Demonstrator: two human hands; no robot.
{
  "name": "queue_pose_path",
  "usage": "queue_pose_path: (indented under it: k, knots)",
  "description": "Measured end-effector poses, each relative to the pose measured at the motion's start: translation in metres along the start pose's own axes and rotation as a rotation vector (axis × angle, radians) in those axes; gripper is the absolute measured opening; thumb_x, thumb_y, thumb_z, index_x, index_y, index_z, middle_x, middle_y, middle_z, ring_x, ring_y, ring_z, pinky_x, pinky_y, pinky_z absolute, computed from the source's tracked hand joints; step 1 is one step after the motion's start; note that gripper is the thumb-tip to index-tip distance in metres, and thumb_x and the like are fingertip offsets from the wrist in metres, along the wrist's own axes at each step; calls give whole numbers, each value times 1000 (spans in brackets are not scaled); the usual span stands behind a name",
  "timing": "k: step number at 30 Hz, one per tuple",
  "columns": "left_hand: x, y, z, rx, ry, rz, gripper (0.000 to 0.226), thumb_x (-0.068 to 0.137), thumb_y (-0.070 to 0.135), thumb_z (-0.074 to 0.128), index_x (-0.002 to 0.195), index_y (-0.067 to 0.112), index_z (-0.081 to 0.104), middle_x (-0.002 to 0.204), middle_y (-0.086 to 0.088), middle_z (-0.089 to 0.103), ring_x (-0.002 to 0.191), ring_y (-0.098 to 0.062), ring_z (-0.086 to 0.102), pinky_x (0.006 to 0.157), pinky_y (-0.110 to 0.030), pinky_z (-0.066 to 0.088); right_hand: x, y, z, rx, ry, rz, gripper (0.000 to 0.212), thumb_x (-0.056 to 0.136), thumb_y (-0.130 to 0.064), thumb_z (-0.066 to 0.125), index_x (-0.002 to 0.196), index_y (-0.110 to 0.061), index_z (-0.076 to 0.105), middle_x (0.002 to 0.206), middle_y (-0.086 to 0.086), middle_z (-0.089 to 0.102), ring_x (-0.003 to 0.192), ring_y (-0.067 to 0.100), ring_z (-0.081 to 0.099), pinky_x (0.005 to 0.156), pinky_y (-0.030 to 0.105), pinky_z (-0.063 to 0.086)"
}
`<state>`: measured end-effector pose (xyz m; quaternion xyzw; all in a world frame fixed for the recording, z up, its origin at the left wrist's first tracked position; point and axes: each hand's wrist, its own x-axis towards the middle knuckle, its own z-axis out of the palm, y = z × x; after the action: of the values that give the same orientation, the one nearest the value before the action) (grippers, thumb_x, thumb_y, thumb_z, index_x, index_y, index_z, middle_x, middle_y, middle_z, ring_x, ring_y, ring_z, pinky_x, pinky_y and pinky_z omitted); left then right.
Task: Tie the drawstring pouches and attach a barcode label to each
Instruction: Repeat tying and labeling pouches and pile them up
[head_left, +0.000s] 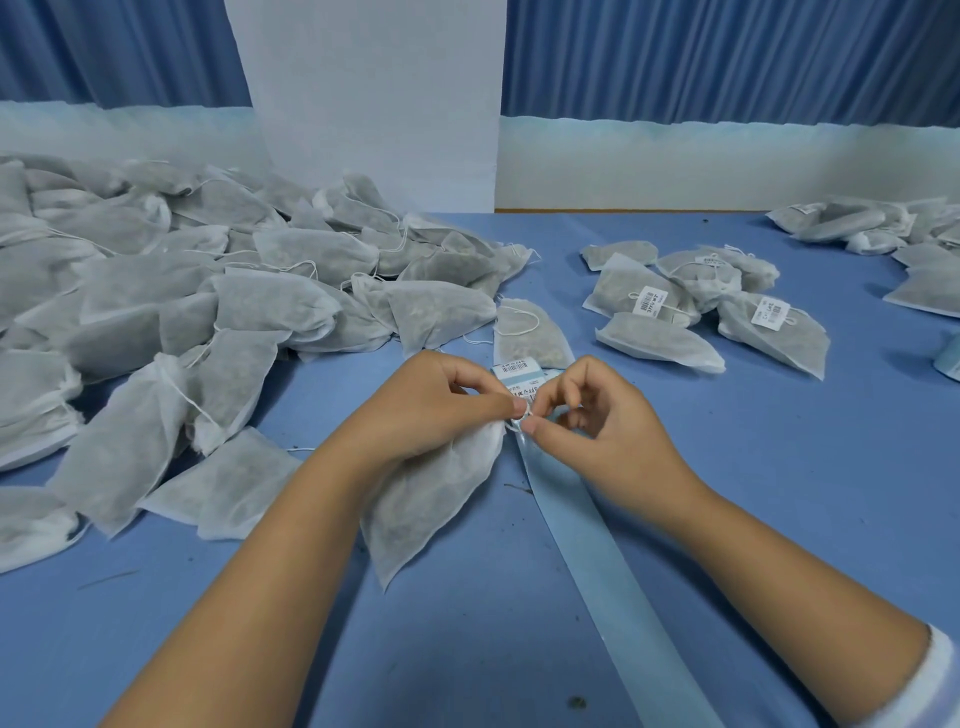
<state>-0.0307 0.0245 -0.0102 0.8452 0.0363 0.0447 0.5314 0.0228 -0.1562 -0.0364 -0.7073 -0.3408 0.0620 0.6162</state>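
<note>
Strip (597, 561) between forearms; pile (208, 291) left, labelled pouches (675, 306) right. Pinching string (524, 413) at pouch (431, 499) mouth with left hand (436, 410) and right hand (597, 415).

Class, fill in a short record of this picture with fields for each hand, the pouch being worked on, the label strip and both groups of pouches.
left hand: pinches the drawstring at the neck of the pouch
right hand: pinches the same drawstring, opposite side
pouch: white, filled, partly under the left hand, on the blue table
label strip: pale blue, runs beside the pouch; one barcode label at its far end
left pile: many pouches, no labels seen
right group: several pouches, some bearing barcode labels
</note>
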Motion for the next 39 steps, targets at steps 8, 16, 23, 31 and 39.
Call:
queue_pose_path:
  k: [8,16,23,31,39]
  knots:
    - [1,-2,-1,79,22,4,13,74,45,79,67,34,76,70,-6,59,57,-10,42,56,-26,33,2,5,-1,-140,39,-63,24,82,2,70,84,-20,61,79,-8,67,71,10,58,64,28,47]
    - [-1,-4,-4,191,24,29,15,77,38,80,68,27,76,54,14,59,45,1,44,49,-11,32,3,4,-3,-508,-47,-177,11,89,-6,66,91,-15,72,85,-1,64,80,8,55,72,18,45]
    - [-1,-4,-5,97,-27,66,8,84,26,77,77,22,79,63,12,65,53,2,46,52,-9,34,6,3,-4,-136,-130,119,14,93,-9,63,85,-19,68,76,-16,66,68,2,57,72,22,46]
    - [-3,1,-10,95,-122,-11,19,94,27,65,81,16,75,63,11,68,50,5,48,48,-6,34,4,4,-5,-125,-65,-55,22,86,4,66,85,-18,61,81,-5,62,75,16,57,72,24,48]
    - [-4,2,-8,11,-187,-68,27,95,30,62,70,24,72,53,6,36,44,-6,27,41,-15,24,2,4,-5,-223,2,-162,29,81,4,68,85,-25,72,84,-11,70,76,9,64,77,20,50]
